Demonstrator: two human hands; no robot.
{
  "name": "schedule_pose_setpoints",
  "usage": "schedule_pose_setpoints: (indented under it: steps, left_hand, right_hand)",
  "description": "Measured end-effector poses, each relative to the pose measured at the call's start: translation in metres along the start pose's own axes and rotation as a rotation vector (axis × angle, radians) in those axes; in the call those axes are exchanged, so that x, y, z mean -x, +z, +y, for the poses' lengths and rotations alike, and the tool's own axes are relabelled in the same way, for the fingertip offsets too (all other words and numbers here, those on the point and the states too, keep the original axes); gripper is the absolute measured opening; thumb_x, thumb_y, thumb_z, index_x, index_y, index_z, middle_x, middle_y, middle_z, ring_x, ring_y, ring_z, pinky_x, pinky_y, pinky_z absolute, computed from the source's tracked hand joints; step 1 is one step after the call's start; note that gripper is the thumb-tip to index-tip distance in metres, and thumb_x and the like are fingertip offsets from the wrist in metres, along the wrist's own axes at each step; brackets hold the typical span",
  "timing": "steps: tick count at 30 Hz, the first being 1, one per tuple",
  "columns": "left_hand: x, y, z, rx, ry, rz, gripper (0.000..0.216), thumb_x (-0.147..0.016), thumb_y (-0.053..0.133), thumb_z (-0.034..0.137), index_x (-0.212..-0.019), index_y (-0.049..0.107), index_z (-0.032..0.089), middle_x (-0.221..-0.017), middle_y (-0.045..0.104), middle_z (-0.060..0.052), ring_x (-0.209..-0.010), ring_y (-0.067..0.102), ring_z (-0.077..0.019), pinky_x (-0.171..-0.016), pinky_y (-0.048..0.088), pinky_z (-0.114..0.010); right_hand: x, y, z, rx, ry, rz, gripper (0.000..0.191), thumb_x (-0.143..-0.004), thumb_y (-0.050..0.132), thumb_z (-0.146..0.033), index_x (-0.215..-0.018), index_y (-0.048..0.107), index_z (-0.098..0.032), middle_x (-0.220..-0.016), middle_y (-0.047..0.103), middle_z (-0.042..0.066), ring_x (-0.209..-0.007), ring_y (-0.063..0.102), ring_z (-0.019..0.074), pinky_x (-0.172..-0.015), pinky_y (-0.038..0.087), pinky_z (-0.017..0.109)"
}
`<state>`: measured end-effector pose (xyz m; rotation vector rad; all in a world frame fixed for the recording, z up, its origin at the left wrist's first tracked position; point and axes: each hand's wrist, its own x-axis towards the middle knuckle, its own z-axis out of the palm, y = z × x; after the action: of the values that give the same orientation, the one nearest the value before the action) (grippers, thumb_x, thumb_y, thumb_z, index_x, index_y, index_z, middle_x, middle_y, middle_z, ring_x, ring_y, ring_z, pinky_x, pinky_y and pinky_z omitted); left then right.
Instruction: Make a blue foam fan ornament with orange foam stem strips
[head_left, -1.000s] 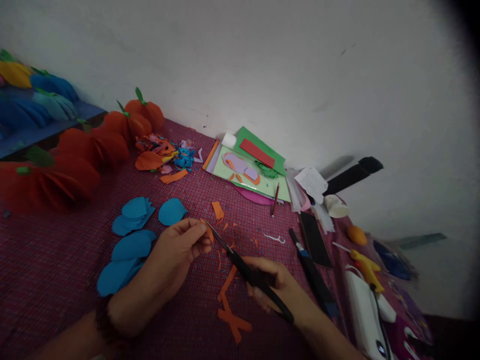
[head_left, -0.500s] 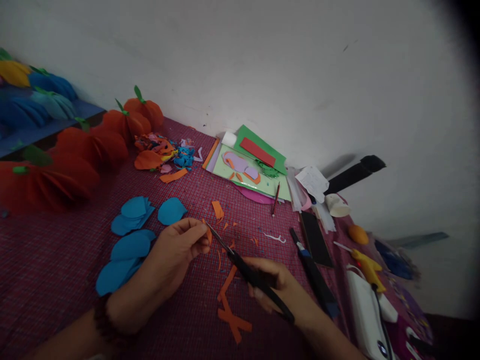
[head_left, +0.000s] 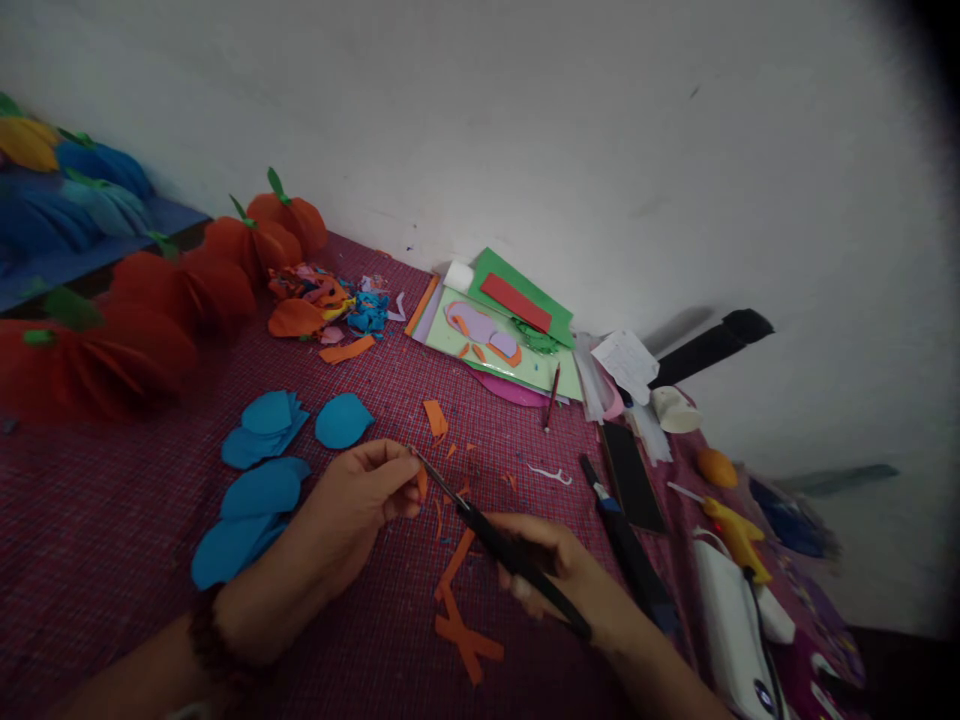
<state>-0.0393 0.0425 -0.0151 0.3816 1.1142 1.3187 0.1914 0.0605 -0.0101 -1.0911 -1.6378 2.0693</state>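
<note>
My left hand pinches a small orange paper piece between thumb and fingertips, just above the red checked cloth. My right hand grips the black handles of a pair of scissors, whose blades point up-left and meet the orange piece at the left fingertips. Orange paper strips and tiny offcuts lie on the cloth under and between the hands. Several blue paper petal shapes lie just left of my left hand.
Orange paper pumpkins line the left side, blue ones behind. A scrap pile, green sheets, a pencil, a black cutter, a yellow glue gun and a white device crowd the far and right side by the white wall.
The orange piece has turned slightly in my left fingers and the scissors have shifted a little; both hands stay in the same place.
</note>
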Motion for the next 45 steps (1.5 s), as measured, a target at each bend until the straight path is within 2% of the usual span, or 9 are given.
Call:
schedule_pose_setpoints:
  steps: [9,12,14,18,22,26,30,33,45]
  left_hand:
    - [0.002,-0.001,0.001,-0.003,-0.011,-0.020,0.023,-0.062,0.074,0.026,-0.052,0.057,0.015,-0.052,0.057,0.002,-0.048,0.049,-0.0067,-0.047,0.039,-0.018]
    - [0.006,-0.003,0.002,-0.026,-0.006,-0.078,0.019,-0.065,0.074,0.028,-0.058,0.062,0.016,-0.057,0.058,0.002,-0.051,0.050,-0.0074,-0.049,0.039,-0.019]
    - [0.010,-0.003,0.003,-0.067,0.023,-0.136,0.015,-0.067,0.074,0.028,-0.063,0.065,0.017,-0.059,0.058,0.003,-0.051,0.049,-0.0074,-0.048,0.037,-0.019]
    - [0.019,0.000,0.009,-0.116,0.144,-0.219,0.011,-0.068,0.073,0.025,-0.062,0.066,0.019,-0.060,0.054,0.003,-0.053,0.045,-0.0080,-0.051,0.036,-0.021]
    - [0.026,0.005,0.010,-0.108,0.233,-0.247,0.007,-0.066,0.073,0.020,-0.061,0.068,0.021,-0.072,0.057,0.002,-0.065,0.049,-0.0104,-0.062,0.041,-0.021]
    - [0.030,0.008,0.007,-0.130,0.280,-0.243,0.008,-0.064,0.074,0.016,-0.061,0.069,0.022,-0.084,0.059,0.000,-0.084,0.053,-0.0134,-0.077,0.042,-0.022]
    - [0.032,0.008,0.003,-0.134,0.325,-0.282,0.007,-0.067,0.074,0.017,-0.065,0.071,0.024,-0.089,0.058,0.000,-0.085,0.054,-0.0142,-0.078,0.044,-0.025]
    - [0.032,0.008,0.001,-0.148,0.344,-0.279,0.007,-0.066,0.074,0.018,-0.067,0.071,0.024,-0.088,0.058,0.001,-0.079,0.054,-0.0134,-0.072,0.044,-0.025]
    - [0.035,0.010,0.005,-0.226,0.341,-0.271,0.007,-0.067,0.072,0.019,-0.063,0.067,0.021,-0.084,0.057,0.001,-0.076,0.053,-0.0130,-0.068,0.043,-0.025]
  right_hand:
    - [0.001,0.002,-0.001,0.121,0.015,0.046,0.051,-0.074,0.073,-0.031,-0.123,0.061,-0.025,-0.065,0.053,-0.005,-0.043,0.040,0.0029,-0.040,0.033,0.015]
    - [0.006,-0.008,-0.016,0.398,-0.098,0.116,0.048,-0.076,0.069,-0.024,-0.124,0.061,-0.027,-0.097,0.066,0.002,-0.075,0.060,0.0113,-0.069,0.049,0.023]
    - [0.012,-0.018,-0.025,0.681,-0.170,0.131,0.044,-0.082,0.061,-0.018,-0.125,0.060,-0.027,-0.107,0.067,0.004,-0.093,0.061,0.0158,-0.085,0.047,0.030]
    - [0.025,-0.036,-0.034,1.105,-0.216,0.072,0.042,-0.084,0.055,-0.015,-0.125,0.060,-0.024,-0.103,0.066,0.007,-0.089,0.061,0.0176,-0.082,0.047,0.031]
    - [0.029,-0.032,-0.037,1.221,-0.247,0.121,0.033,-0.087,0.053,-0.016,-0.117,0.065,-0.023,-0.098,0.065,0.008,-0.089,0.060,0.0189,-0.082,0.045,0.033]
    - [0.019,-0.004,-0.041,0.918,-0.353,0.400,0.021,-0.092,0.049,-0.024,-0.097,0.068,-0.015,-0.091,0.064,0.009,-0.086,0.057,0.0182,-0.081,0.044,0.034]
    - [-0.001,0.029,-0.040,0.156,-0.264,0.042,0.034,-0.094,0.042,-0.039,-0.103,0.063,-0.013,-0.073,0.062,0.002,-0.056,0.055,0.0095,-0.053,0.045,0.022]
    - [-0.014,0.044,-0.037,-0.119,-0.203,-0.038,0.037,-0.090,0.049,-0.045,-0.097,0.064,-0.012,-0.066,0.061,0.000,-0.045,0.052,0.0059,-0.044,0.040,0.018]
    - [-0.021,0.053,-0.036,-0.307,-0.148,-0.025,0.019,-0.083,0.057,-0.031,-0.082,0.061,-0.013,-0.059,0.060,-0.003,-0.039,0.051,0.0050,-0.038,0.039,0.016]
